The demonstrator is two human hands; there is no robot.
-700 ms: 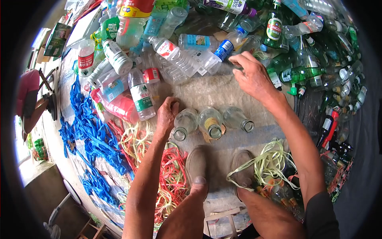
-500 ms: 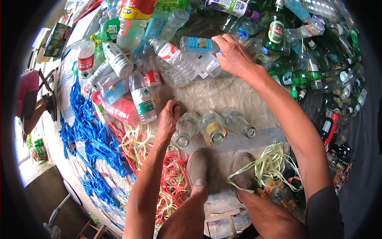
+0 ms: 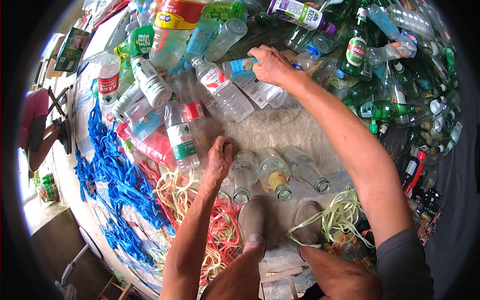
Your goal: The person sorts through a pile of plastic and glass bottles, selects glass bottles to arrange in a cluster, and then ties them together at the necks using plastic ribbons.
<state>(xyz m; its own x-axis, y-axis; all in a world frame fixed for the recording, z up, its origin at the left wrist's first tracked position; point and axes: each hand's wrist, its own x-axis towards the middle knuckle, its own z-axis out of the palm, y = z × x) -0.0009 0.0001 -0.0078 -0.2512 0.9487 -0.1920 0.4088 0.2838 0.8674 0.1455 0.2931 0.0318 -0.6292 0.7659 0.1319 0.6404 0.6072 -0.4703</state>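
My right hand is closed over the right end of a clear plastic bottle with a blue label, thumb and fingers on either side. Below it on the left slants a clear plastic bottle with a red and white label. My left hand is low over the ground, its fingers curled and nothing showing in them. On its right lie three clear glass bottles side by side, necks toward my feet. A plastic bottle with a green and white label lies to its left.
Plastic bottles are heaped at the far left, green glass bottles at the right. Blue strips, red and yellow strands and pale green strands lie around my shoes. Another person's leg shows at the left.
My right hand has moved left with the blue-labelled bottle. The red-and-white-labelled bottle has turned, its base swinging nearer. My view has shifted slightly; the left hand remains beside the glass bottles.
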